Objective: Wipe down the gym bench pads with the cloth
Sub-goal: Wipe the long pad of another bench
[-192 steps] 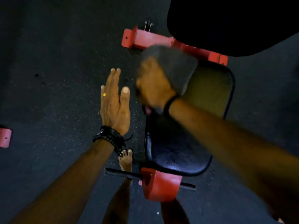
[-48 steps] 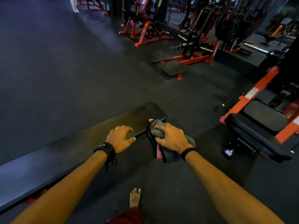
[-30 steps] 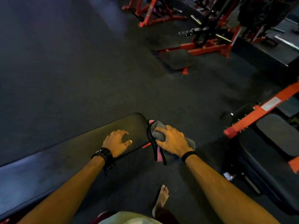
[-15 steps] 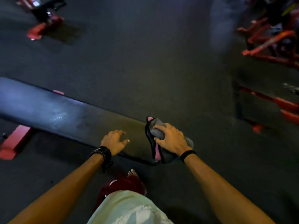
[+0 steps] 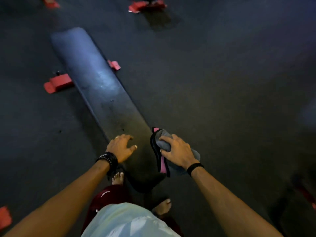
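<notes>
Dim and soft, with pale sheen on the bench pad (image 5: 95, 79).

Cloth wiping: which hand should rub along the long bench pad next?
The right hand, probably. It already holds the grey cloth at the near end of the bench pad. The left hand rests on the pad with nothing in it, so it can brace.
</notes>
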